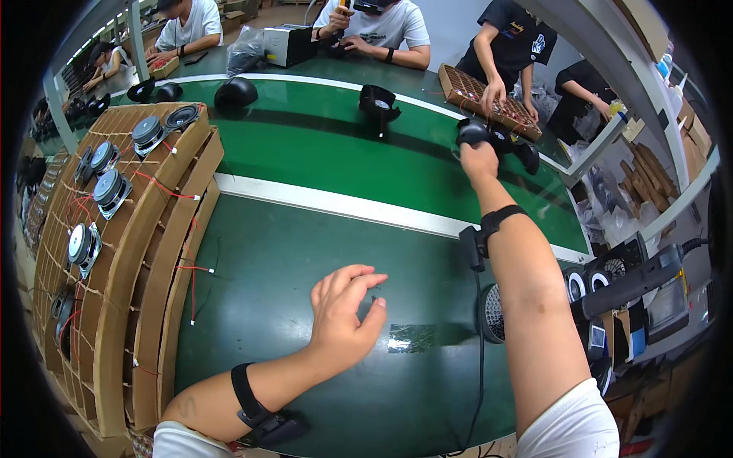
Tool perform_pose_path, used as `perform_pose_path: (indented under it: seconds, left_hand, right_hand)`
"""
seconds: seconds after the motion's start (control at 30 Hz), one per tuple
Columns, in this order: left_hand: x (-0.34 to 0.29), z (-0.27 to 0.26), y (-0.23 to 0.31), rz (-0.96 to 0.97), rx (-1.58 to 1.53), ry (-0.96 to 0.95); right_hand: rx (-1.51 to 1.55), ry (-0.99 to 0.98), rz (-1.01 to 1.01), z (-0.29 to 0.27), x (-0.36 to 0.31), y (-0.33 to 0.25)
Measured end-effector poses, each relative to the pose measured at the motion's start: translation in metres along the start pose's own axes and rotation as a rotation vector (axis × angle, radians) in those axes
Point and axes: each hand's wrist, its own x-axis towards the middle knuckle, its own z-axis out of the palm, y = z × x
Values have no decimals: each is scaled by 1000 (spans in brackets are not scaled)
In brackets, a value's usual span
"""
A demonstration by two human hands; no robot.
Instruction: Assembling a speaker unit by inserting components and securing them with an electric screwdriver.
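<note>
My right hand is stretched out over the green conveyor belt, its fingers closed on a black rounded plastic shell. More black shells, one of them just to the right, stand close by it. Above the dark green worktable my left hand hangs with fingers apart and holds nothing. Left of it, stacked cardboard trays carry several round speakers with red wires and small white plugs.
Further shells lie along the belt. Across it, co-workers sit or stand; one reaches into a divided cardboard box. A black corded tool juts in at right, near a round perforated metal piece. A metal rail separates table and belt.
</note>
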Motion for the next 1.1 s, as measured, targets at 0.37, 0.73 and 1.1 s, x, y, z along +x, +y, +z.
perform_pose_path:
  seconds: [0.37,0.73,1.1]
  left_hand:
    - [0,-8,2,-62,65,-87]
    - [-1,-2,2,-63,55,-135]
    - [-2,4,1,28,104,-105]
  right_hand:
    - [-176,75,-43,32,148,101]
    - [-2,182,-63,66,224,158]
    - [36,393,-185,-39,89,130]
